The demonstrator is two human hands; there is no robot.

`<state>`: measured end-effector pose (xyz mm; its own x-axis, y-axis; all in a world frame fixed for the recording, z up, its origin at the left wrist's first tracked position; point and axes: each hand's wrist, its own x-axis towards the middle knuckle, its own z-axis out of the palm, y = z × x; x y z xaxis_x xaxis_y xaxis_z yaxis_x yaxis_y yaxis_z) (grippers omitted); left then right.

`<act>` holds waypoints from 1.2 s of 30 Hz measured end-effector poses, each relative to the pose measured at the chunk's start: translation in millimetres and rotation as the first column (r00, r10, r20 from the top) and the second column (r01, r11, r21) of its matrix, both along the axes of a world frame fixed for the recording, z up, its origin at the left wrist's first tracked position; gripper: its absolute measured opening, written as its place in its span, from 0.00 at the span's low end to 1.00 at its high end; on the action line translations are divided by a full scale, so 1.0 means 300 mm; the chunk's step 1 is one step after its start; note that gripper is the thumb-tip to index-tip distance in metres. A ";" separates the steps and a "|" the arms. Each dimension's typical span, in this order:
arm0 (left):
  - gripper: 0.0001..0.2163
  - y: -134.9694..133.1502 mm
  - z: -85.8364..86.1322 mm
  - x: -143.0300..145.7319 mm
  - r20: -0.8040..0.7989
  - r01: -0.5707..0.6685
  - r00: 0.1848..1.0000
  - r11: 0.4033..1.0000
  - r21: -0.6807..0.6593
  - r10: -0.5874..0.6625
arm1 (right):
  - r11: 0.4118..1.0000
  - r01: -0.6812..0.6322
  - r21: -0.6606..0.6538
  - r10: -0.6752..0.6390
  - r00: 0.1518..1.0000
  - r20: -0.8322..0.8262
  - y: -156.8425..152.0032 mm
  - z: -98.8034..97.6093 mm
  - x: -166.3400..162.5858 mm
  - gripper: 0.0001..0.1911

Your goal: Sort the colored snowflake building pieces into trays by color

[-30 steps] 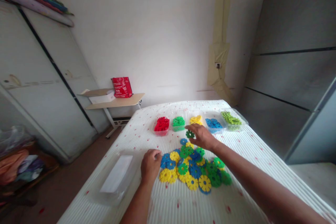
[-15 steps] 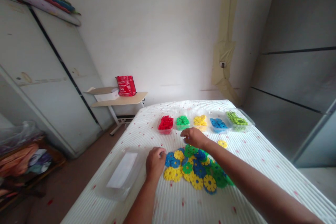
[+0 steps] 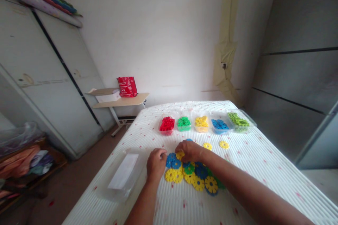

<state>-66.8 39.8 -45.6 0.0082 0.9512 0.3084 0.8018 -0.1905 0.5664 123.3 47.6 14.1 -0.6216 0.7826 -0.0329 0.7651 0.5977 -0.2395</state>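
Note:
My left hand (image 3: 156,163) rests on the table left of a loose pile of notched plastic discs, its fingers curled; what they enclose is hidden. My right hand (image 3: 190,151) reaches over the back of the pile, fingers bent down and closed beside a yellow disc (image 3: 180,155); its fingertips are partly hidden. Blue discs (image 3: 173,161) lie between the hands. Nearer to me are more yellow discs (image 3: 198,183) and a green disc (image 3: 189,169). My right forearm covers the pile's right part. Two single yellow discs, one of them (image 3: 224,145) farther right, lie behind the pile.
Along the back stand clear tubs with red pieces (image 3: 167,124), green pieces (image 3: 184,122), yellow pieces (image 3: 201,122), blue pieces (image 3: 219,125) and light green pieces (image 3: 238,119). A clear plastic container (image 3: 130,179) with a white paper lies left. A side table (image 3: 132,100) holds a red bag (image 3: 127,86).
My right hand has come down from near the green tub to the back of the pile. A yellow disc behind my right wrist now shows. My left hand stays put.

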 end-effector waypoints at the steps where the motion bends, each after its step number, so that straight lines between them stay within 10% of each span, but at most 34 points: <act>1: 0.09 0.000 0.000 0.000 0.001 -0.001 1.000 1.000 0.000 0.001 | 1.000 0.002 -0.003 -0.002 1.000 -0.006 0.000 0.001 0.008 0.25; 36: 0.08 0.007 -0.013 -0.002 -0.007 -0.002 1.000 1.000 0.010 0.002 | 0.988 -0.007 0.155 -0.023 0.982 0.189 -0.024 0.004 -0.012 0.20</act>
